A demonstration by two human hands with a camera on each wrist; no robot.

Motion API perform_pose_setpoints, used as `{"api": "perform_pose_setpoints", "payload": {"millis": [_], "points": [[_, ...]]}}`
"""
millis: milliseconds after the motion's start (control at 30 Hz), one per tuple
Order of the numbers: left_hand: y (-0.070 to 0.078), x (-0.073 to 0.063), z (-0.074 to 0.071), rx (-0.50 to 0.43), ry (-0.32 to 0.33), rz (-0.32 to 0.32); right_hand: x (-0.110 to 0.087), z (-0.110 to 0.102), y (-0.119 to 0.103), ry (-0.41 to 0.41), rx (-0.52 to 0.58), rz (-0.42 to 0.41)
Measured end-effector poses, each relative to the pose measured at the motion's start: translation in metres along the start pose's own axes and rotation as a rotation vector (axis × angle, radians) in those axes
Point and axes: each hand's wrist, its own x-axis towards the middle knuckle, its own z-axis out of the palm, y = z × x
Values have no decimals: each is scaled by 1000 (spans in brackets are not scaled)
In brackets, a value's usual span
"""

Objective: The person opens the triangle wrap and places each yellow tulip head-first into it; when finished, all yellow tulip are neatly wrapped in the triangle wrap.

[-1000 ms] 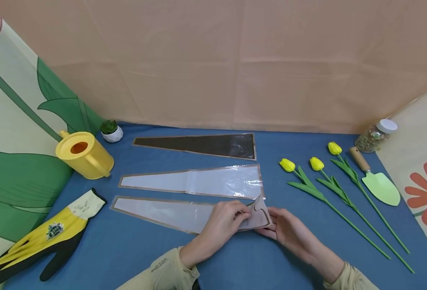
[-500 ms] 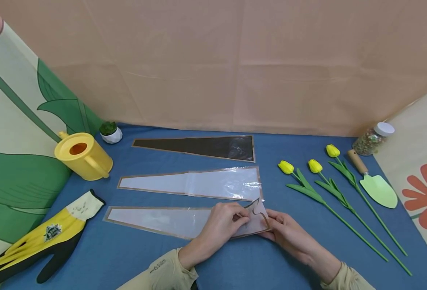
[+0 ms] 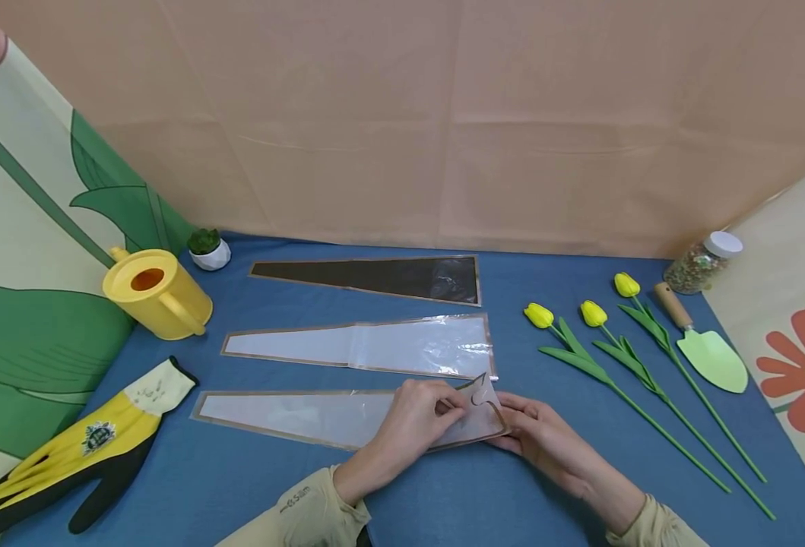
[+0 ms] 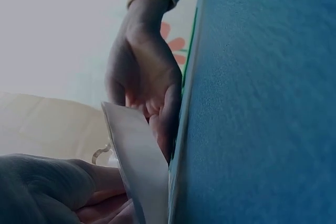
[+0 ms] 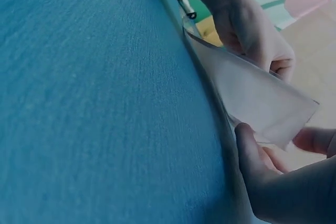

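Note:
The nearest of three tapered clear flower sleeves, a brown-edged flower sleeve (image 3: 293, 416), lies flat at its narrow left end. Its wide right end is lifted and curled up off the cloth. My left hand (image 3: 416, 419) pinches the sleeve close to that wide end with thumb and fingers. My right hand (image 3: 542, 437) holds the corner of the wide end from the right. In the right wrist view, the right thumb (image 5: 251, 156) lies at the lower edge of the raised sleeve (image 5: 257, 98). The left fingertips are partly hidden behind the film in both wrist views.
Behind lie a second light sleeve (image 3: 306, 340) and a dark sleeve (image 3: 375, 275). Three yellow tulips (image 3: 594, 313), a trowel (image 3: 713, 357) and a jar (image 3: 699, 264) sit right. At left are a watering can (image 3: 159, 292), a potted plant (image 3: 209, 249) and a glove (image 3: 94, 448).
The held sleeve has shifted slightly left and toward me, turning a little straighter, both hands moving with it. The right fingers have come closer around its wide edge.

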Motion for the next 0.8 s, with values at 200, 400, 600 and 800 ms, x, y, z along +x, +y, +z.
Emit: {"api": "perform_pose_setpoints", "payload": {"millis": [200,400,600,800], "points": [[0,1,-1,9,1,2,-10,-4,-6,87,-113,-38],[1,0,-3,16,-6,5,-23,-16,-16,220,-370,-185],[0,-1,-3,30,-9,4,-38,-36,-26,335,-603,-373],[0,-1,-3,46,-8,11,-50,-54,-32,449,-788,-426]]}}
